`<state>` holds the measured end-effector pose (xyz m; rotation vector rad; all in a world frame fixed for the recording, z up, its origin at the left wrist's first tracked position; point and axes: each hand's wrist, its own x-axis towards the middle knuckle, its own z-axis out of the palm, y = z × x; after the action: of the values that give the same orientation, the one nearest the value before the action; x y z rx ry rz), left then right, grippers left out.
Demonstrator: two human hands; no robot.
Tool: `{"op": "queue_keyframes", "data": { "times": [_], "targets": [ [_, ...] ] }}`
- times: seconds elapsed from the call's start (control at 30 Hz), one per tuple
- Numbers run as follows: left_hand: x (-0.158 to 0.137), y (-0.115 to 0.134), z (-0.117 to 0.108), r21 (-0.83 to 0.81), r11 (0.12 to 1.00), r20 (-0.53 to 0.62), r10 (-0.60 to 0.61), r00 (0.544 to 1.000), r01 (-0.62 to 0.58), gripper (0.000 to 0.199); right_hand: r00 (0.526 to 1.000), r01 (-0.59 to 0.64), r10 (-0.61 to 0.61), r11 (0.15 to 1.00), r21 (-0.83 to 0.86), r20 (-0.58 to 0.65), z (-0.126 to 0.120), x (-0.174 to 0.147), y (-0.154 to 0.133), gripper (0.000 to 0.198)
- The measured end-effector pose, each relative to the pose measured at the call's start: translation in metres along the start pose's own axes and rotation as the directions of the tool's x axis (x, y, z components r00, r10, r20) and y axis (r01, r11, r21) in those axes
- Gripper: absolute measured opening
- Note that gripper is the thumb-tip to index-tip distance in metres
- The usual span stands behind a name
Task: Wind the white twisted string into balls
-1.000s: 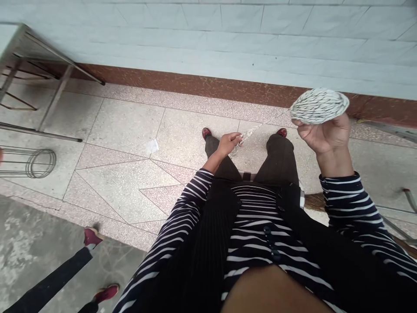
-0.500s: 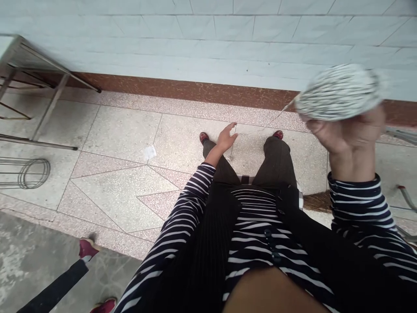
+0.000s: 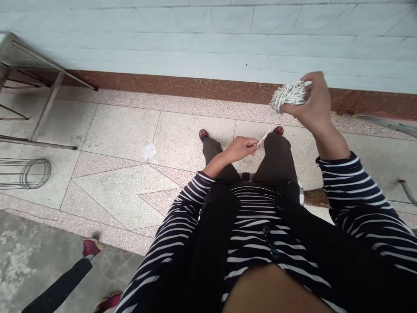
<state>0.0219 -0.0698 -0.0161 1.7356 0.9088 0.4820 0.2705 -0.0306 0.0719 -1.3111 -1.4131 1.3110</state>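
Note:
A wound ball of white twisted cord with dark flecks is held in my right hand, thumb below and fingers above it. One strand of the cord runs down and left from the ball to my left hand. There the thumb and fingers pinch the strand in front of my legs. The far side of the ball is turned away from me.
A metal-framed table stands at the left against the tiled wall. Below it lies a wire coil. A white paper scrap is on the floor. Another person's leg shows lower left, and broom bristles lie right of me.
My right hand has moved left and away from the camera with the cord ball, turning it. The left hand, open before, has shifted right and closed on the strand.

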Motion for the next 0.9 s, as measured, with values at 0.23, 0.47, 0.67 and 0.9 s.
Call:
{"op": "queue_keyframes", "data": {
  "times": [0.23,0.47,0.67,0.9],
  "targets": [
    [0.029,0.012,-0.035,0.268,0.952,-0.163,0.196,0.967,-0.148,0.028,0.930,-0.303,0.299,0.953,-0.016,0.214,0.032,-0.033,0.061,0.063],
    [0.049,-0.032,-0.032,0.106,0.991,-0.213,0.100,0.972,-0.079,0.030,0.913,-0.391,0.291,0.828,0.403,0.286,0.013,-0.054,0.048,0.076],
    [0.037,-0.046,-0.021,-0.134,0.991,-0.175,-0.030,0.984,0.007,0.029,0.985,-0.174,0.131,0.817,0.549,0.116,0.002,-0.040,0.008,0.069],
    [0.019,-0.060,-0.015,-0.339,0.938,-0.123,-0.117,0.985,0.069,0.037,1.000,-0.024,0.026,0.834,0.551,0.004,0.006,-0.026,-0.017,0.065]
  ]
}}
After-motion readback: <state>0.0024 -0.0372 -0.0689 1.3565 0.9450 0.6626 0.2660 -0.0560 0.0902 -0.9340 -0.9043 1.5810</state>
